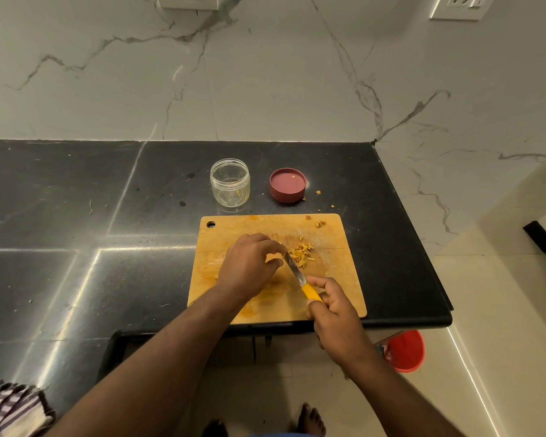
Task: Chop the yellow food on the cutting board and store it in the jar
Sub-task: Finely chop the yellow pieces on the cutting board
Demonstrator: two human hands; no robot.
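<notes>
A wooden cutting board [234, 234] lies on the black counter. A small heap of chopped yellow food [301, 253] sits right of the board's middle. My right hand [334, 307] grips the yellow handle of a knife [297, 272], whose blade points up-left to the heap's near edge. My left hand [249, 263] hovers over the board with fingers curled, its fingertips at the blade's tip beside the heap; whether they pinch a piece is hidden. Behind the board stands an open clear jar [230, 182] holding only a few yellow bits.
The jar's maroon lid [287, 185] lies upside down right of the jar. Yellow crumbs dot the counter near the lid and the board's far right corner. A red bucket [405, 350] stands on the floor below the counter's edge. A checked cloth [10, 408] lies bottom left.
</notes>
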